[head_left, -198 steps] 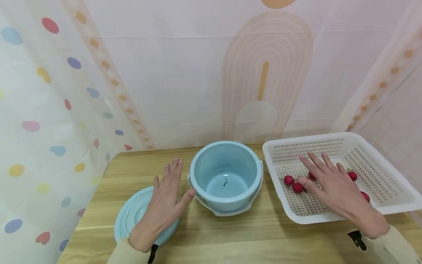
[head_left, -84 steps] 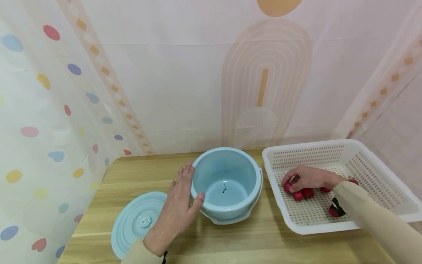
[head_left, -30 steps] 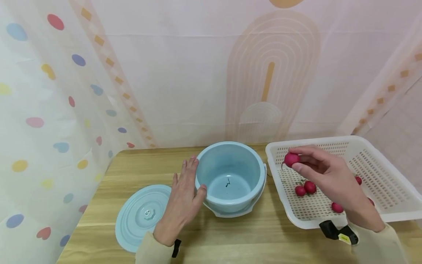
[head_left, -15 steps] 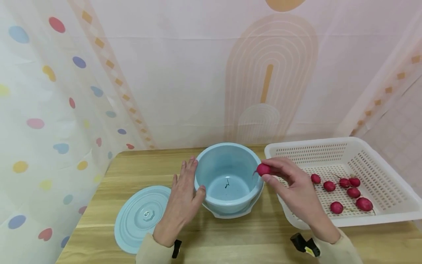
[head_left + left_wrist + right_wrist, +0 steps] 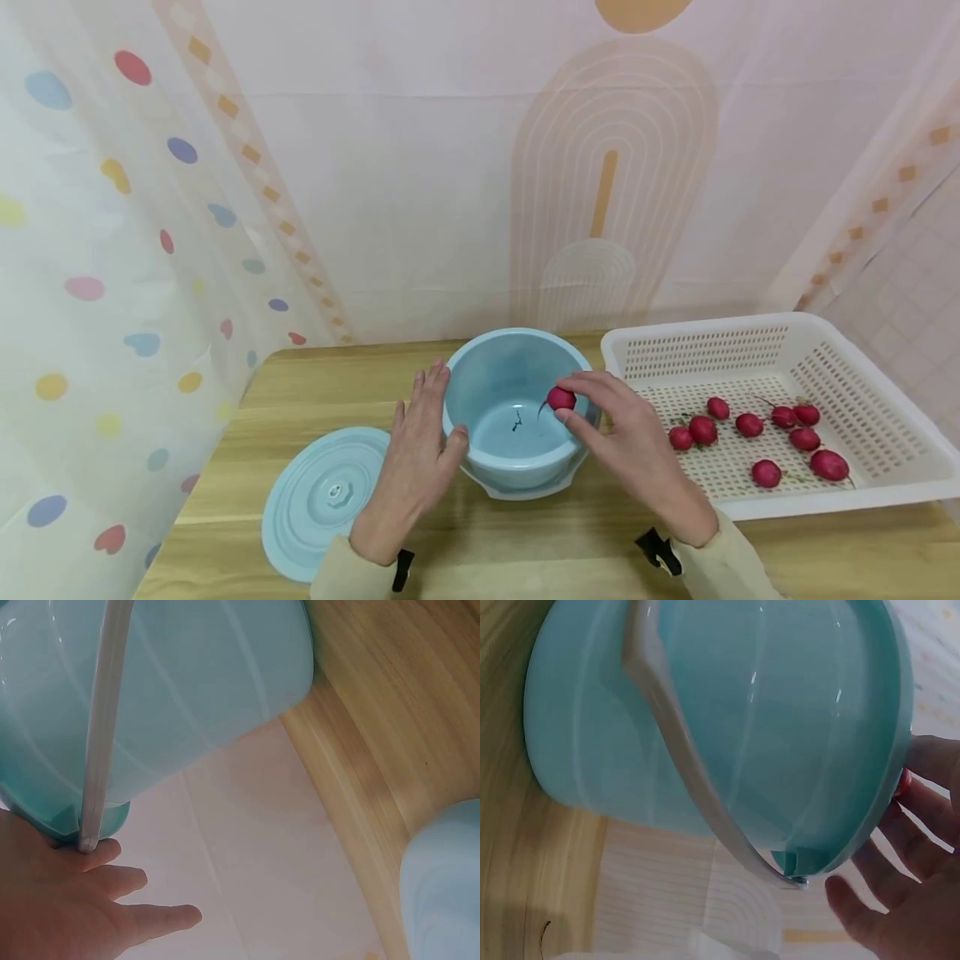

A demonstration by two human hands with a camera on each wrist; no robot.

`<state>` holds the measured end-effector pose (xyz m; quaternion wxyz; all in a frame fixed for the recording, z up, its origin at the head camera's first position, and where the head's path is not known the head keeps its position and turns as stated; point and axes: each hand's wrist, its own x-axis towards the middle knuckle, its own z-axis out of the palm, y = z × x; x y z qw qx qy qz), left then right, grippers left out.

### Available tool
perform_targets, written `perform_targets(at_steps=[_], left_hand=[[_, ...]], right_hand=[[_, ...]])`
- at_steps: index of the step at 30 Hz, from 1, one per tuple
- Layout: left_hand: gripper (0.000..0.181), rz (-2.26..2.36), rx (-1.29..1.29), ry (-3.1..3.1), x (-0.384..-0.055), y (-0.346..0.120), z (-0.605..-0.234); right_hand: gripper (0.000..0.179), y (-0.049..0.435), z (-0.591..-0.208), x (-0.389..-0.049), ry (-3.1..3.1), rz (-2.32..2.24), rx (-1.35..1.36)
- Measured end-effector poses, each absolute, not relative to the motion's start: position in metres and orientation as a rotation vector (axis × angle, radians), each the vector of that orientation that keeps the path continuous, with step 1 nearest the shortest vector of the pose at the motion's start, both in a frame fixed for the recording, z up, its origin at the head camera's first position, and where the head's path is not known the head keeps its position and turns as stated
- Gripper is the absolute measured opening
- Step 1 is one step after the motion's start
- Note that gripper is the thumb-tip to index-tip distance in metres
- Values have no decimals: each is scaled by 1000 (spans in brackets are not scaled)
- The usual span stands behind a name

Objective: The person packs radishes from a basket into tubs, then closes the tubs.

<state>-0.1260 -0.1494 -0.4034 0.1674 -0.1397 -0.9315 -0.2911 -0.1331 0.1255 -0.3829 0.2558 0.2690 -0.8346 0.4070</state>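
A light blue bucket (image 5: 517, 462) stands upright at the table's middle, its pale handle (image 5: 682, 750) lowered along the side. My right hand (image 5: 637, 442) pinches a red radish (image 5: 561, 399) between thumb and fingertips, over the bucket's opening near the right rim; its thin root points down and left. In the right wrist view most of the radish is hidden behind the rim. My left hand (image 5: 412, 458) lies with straight fingers against the bucket's left side, fingertips at the rim. Inside, the bucket's floor shows a small dark branching mark (image 5: 517, 420).
At right stands a white slotted basket (image 5: 892, 417) with several red radishes (image 5: 767, 473) lying in it. The round blue lid (image 5: 315, 500) lies flat on the wooden table (image 5: 525, 550), left of the bucket and partly under my left forearm. A patterned curtain (image 5: 420, 208) hangs behind.
My right hand picked the radish out of the basket and carried it left to above the bucket's opening. My left hand moved from over the lid to the bucket's side and stays there.
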Motion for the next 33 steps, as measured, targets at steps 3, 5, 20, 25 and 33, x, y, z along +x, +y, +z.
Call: perform_targets(at_steps=[3,5,20,25,33], left_hand=[[74,-834,-397,-2654,-125,-149,-404],[74,-837,-397,-2657,-125,-149,-404],[72,-854,-391,-2655,-125,-149,-403],[72,-860,-396,-2652,-127,-149,-403],[73,-861,-390,-2654,-126,-150,-404]], right_hand=[[35,123,-384,-132,-2294,1072,717],[34,121,-385,-132,-2295,1069,717],[44,128,-387,-123,-2509,768,847],[53,141,-386,-110,-2649,668,847],[59,169,-391,-95,-2666,562,848]])
